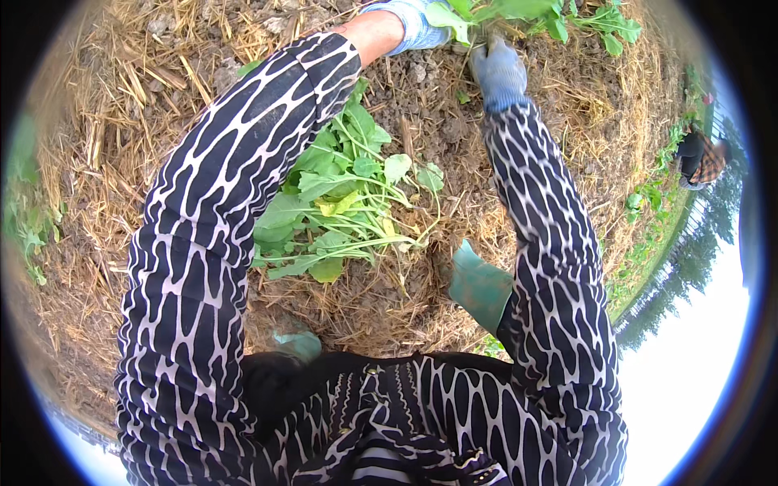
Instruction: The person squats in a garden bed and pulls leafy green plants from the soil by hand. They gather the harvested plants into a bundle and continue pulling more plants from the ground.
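Note:
Both my hands wear light blue knit gloves and reach to the top edge of the view. My left hand point(421, 27) lies beside the leafy green plants point(504, 13); its fingers are largely hidden by leaves and the picture's edge. At the base of those plants, my right hand point(498, 65) has its fingers curled down by the stems, and its grip is hidden. Between my forearms a loose pile of pulled leafy greens point(340, 206) lies on the straw-covered soil, stems pointing right, one leaf yellowed.
Green rubber boots point(480, 285) stand below the pile. Straw mulch point(121, 140) covers the soil around. More leafy plants grow at the far left point(30, 225) and along a row at right point(653, 197). A person in a plaid top point(710, 161) crouches at the far right.

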Demonstrator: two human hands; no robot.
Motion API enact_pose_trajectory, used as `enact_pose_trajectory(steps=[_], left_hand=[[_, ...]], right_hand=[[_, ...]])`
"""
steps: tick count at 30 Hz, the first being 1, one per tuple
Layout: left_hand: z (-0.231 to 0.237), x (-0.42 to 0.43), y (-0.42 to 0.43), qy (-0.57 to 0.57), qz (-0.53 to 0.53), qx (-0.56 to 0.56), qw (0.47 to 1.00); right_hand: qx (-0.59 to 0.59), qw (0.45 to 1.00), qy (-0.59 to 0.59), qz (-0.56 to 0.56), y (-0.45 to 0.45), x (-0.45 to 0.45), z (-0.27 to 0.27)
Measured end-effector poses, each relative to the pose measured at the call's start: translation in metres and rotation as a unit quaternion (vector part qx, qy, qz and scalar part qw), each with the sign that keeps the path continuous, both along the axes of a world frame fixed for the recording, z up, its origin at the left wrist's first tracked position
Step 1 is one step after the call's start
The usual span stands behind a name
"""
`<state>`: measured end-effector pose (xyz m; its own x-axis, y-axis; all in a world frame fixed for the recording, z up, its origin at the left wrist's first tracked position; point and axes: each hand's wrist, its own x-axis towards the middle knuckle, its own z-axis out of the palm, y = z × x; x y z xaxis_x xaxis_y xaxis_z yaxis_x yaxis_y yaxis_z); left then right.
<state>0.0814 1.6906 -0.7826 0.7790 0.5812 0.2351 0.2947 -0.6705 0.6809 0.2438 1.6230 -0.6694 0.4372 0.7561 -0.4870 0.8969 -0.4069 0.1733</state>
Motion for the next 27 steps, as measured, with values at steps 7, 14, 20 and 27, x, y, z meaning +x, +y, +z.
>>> enact_pose_trajectory(steps=[7, 14, 20, 27], left_hand=[[0.03, 0.002, -0.021, 0.058, 0.053, -0.228, 0.97], [0.115, -0.091, -0.064, 0.02, -0.021, -0.093, 0.995], [0.145, -0.155, -0.16, 0.216, -0.128, -0.002, 0.968], [0.181, -0.177, -0.191, 0.274, -0.153, -0.119, 0.942]], right_hand=[[-0.114, 0.978, -0.089, 0.147, -0.014, -0.018, -0.031], [-0.099, 0.958, -0.065, 0.26, -0.021, -0.004, -0.009], [-0.096, 0.958, 0.191, 0.19, -0.136, -0.045, 0.09], [-0.213, 0.936, 0.062, 0.275, -0.2, -0.117, 0.085]])
